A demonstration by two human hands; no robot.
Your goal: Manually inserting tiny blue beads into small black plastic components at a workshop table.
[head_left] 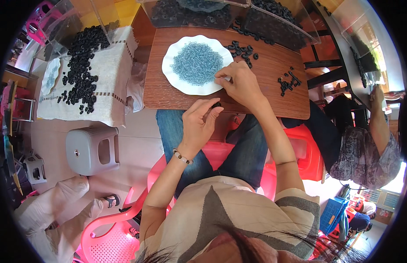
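Note:
My left hand (197, 122) is just off the table's near edge, its thumb and fingers closed on a small black part (217, 104), mostly hidden by the fingertips. My right hand (241, 86) is over the right rim of a white wavy-edged plate (168, 75), with thumb and forefinger pinched together. Whatever lies between those fingertips is too small to make out. Heaped on the plate are many tiny clear-blue pieces (195, 61). Loose black ring-like parts (244, 51) lie beyond the plate, and a smaller cluster of black parts (290, 81) is on the right of the table.
Clear bins of black parts (199, 18) line the far edge of the brown table (273, 103). On the left, a cloth-covered table (109, 83) bears more black parts and a small plate. A grey stool (78, 151) stands below it. Another person (365, 151) sits at right.

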